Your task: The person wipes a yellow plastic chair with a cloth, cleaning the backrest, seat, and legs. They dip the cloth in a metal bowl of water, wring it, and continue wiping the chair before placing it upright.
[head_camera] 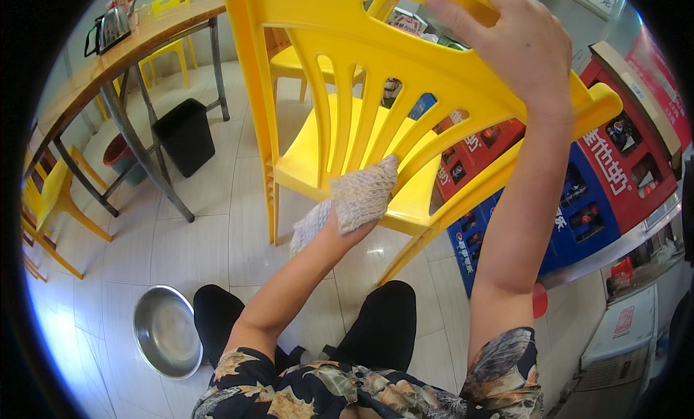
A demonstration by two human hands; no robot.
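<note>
A yellow plastic chair [320, 15] stands right before me with the back of its slatted backrest towards me. My right hand [523, 50] grips the top rail, with its thumb at the long hand slot. Lower down, my left hand [360, 233] holds a greyish, mesh-textured cloth [363, 194] against the bottom of the slats. Cloth covers most of the left fingers, and a paler end of it hangs at the left of the wrist. Past the slats shows the glossy yellow seat [303, 148].
A metal basin [168, 332] sits on the tiled floor by my left knee. Leftward are a wooden table [157, 31] with a metal kettle [112, 31], a black bin [184, 137] and another yellow chair [59, 194]. Red bottle crates [623, 142] and blue ones [564, 240] crowd the right side.
</note>
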